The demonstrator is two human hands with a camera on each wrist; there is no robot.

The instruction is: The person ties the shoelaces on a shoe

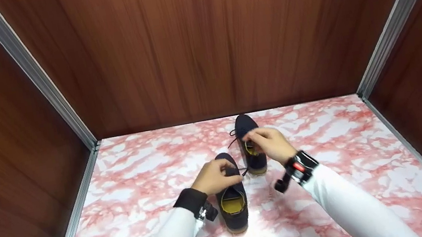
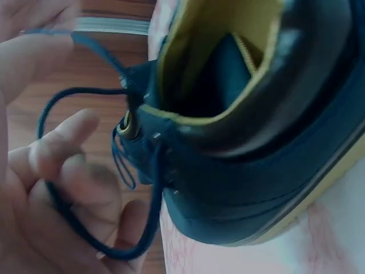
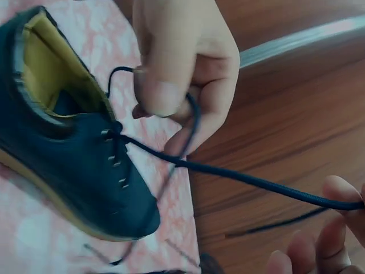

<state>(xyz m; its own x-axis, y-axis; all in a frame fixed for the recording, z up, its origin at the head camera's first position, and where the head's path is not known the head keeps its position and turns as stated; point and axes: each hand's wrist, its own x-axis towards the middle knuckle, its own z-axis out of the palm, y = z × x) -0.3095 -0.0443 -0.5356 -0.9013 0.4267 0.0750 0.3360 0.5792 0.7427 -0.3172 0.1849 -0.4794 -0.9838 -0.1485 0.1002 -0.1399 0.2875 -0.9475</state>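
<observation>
A dark navy lace-up shoe (image 1: pixel 235 220) with yellow lining stands upright on the marbled surface, its toe pointing away. Above its front, my left hand (image 1: pixel 217 176) has thumb and forefinger curled together on a navy shoelace (image 2: pixel 100 91), which loops around the fingers in the left wrist view. My right hand (image 1: pixel 269 143) is raised farther forward, overlapping the second shoe (image 1: pixel 243 123) in the head view. In the right wrist view, the fingers of my right hand (image 3: pixel 325 228) pinch the other lace strand (image 3: pixel 256 181), drawn taut from the eyelets of the near shoe.
The second shoe stands ahead and slightly right, its own lace lying out to its left. A red-and-white marbled tabletop (image 1: pixel 149 233) lies beneath both. Brown wood-grain panels (image 1: pixel 197 42) enclose the back and sides, with metal strips (image 1: pixel 45 87) along the corners.
</observation>
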